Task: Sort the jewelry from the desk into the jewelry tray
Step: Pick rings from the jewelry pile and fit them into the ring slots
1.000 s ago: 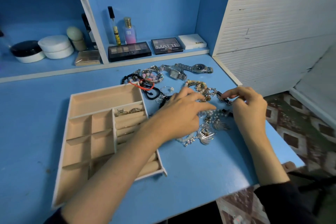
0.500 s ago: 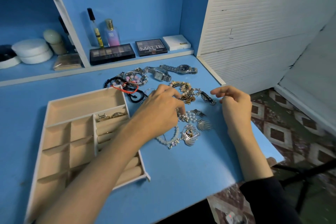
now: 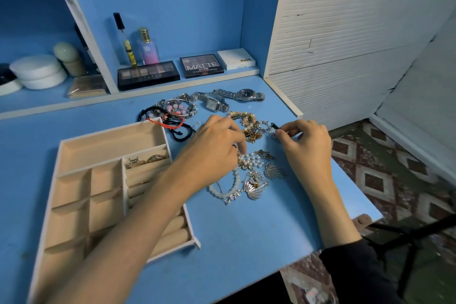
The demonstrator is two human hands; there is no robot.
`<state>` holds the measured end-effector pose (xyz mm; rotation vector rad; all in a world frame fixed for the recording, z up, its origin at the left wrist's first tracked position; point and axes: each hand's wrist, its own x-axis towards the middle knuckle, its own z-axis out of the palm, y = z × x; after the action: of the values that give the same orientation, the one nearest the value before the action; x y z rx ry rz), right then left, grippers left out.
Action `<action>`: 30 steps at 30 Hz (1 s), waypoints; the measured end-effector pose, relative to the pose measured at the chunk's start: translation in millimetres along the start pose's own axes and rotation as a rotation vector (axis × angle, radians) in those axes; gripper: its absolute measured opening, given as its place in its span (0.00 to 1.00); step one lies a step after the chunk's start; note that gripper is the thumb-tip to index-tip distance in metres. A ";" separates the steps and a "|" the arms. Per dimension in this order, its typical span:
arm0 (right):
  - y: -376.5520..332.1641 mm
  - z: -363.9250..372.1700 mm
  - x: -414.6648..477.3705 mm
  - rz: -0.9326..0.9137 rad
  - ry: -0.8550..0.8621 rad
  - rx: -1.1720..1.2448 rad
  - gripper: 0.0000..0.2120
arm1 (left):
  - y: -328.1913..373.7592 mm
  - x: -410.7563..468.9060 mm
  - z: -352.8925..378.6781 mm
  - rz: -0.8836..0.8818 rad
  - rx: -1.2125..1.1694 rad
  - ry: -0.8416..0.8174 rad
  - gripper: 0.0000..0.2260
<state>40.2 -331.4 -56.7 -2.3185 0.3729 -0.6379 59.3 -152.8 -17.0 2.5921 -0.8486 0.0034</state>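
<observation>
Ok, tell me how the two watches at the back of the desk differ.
The round watch has a dark round dial; the square watch has a pale square face. The round watch lies farther right, nearer the white slatted panel; the square watch lies closer to the pile of bracelets. The round watch's case looks chunkier. Both have silver metal link bands and lie flat on the desk, not yet in the tray.

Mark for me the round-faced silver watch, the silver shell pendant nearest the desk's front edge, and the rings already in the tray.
Round-faced silver watch [image 3: 245, 93], head view, on its dark dial.
Silver shell pendant [image 3: 256, 192], head view, on its ribbed body.
Rings [image 3: 145, 160], head view, between the two.
</observation>
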 end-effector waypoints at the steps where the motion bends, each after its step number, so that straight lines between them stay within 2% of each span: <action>1: -1.8 -1.4 0.2 0.017 0.007 0.099 0.04 | -0.8 0.3 -1.2 -0.007 -0.005 0.013 0.16; 7: -17.3 -11.7 -1.8 0.065 -0.065 0.583 0.03 | -6.2 1.4 -7.6 -0.072 -0.014 0.063 0.15; 12: -20.2 -15.0 -4.2 0.045 -0.188 0.733 0.03 | -12.4 -0.7 -7.1 -0.102 0.013 0.056 0.16; 14: -19.9 -12.8 -4.2 0.030 -0.182 0.672 0.05 | -14.9 -2.6 -6.4 -0.092 0.012 0.033 0.17; 19: -16.7 -3.4 -7.5 -0.058 -0.092 0.258 0.04 | -17.4 -6.7 -5.9 -0.049 0.005 -0.075 0.23; 22: -11.6 1.0 -8.1 -0.127 -0.145 0.091 0.02 | -17.0 -8.3 -5.1 -0.024 0.017 -0.150 0.28; 24: -10.6 1.4 -8.6 -0.212 -0.165 0.071 0.05 | -18.1 -9.7 -4.4 -0.019 0.021 -0.137 0.29; 27: -14.2 -0.3 -12.0 -0.295 -0.257 0.096 0.08 | -21.1 -12.5 -6.1 -0.039 0.011 -0.069 0.25; 30: -11.7 0.7 -14.8 -0.347 -0.327 -0.060 0.15 | -23.6 -17.3 -8.7 -0.051 0.001 -0.047 0.23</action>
<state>29.2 -316.3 -54.1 -2.5132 -0.1675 -0.3988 59.6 -122.4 -20.2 2.6236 -0.7987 -0.0717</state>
